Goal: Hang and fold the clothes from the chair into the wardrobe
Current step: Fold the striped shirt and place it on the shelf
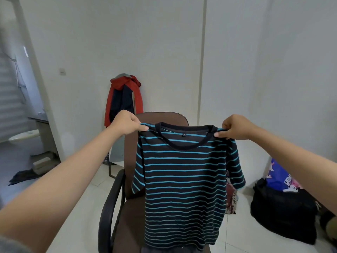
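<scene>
A black T-shirt with thin blue stripes hangs full length in front of me, collar up and label facing me. My left hand pinches its left shoulder seam. My right hand pinches the right shoulder seam at the same height. Directly behind the shirt stands a brown office chair with black armrests, its seat mostly hidden by the shirt. A patterned reddish garment shows at the chair's right side. No wardrobe is in view.
A red and navy jacket hangs on the white wall behind the chair. A black bag with a blue printed bag on top sits on the floor at the right. An open doorway at the left shows a toilet.
</scene>
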`<state>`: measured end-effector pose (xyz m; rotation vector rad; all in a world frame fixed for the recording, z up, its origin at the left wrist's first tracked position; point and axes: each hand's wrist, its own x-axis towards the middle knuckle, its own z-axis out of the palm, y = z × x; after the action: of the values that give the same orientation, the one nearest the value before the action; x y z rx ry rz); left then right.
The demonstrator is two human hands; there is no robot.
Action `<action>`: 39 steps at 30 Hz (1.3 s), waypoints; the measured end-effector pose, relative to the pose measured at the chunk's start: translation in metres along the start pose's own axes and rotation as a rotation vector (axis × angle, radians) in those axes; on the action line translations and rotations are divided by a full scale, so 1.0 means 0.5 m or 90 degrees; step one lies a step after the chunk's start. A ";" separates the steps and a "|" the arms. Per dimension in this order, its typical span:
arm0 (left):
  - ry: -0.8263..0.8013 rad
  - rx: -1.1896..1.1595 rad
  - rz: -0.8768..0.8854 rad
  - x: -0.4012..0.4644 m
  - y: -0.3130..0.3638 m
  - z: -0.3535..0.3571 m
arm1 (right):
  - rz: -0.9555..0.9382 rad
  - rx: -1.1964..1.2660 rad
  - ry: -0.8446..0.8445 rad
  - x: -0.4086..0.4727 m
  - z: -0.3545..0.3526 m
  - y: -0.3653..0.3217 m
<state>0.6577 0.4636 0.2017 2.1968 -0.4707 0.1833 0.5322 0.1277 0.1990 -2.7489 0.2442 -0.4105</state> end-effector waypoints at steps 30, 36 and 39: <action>-0.042 0.322 -0.007 -0.039 -0.025 0.056 | 0.208 0.444 0.001 -0.008 0.086 0.040; -0.034 0.396 -0.040 -0.052 -0.017 0.060 | 0.153 0.238 -0.025 -0.010 0.096 0.036; -0.001 0.271 -0.060 -0.048 -0.023 0.062 | 0.124 0.239 -0.002 -0.011 0.098 0.038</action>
<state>0.6389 0.4519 0.1671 2.6292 -0.3493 0.2488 0.5400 0.1270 0.1466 -2.3345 0.3871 -0.3578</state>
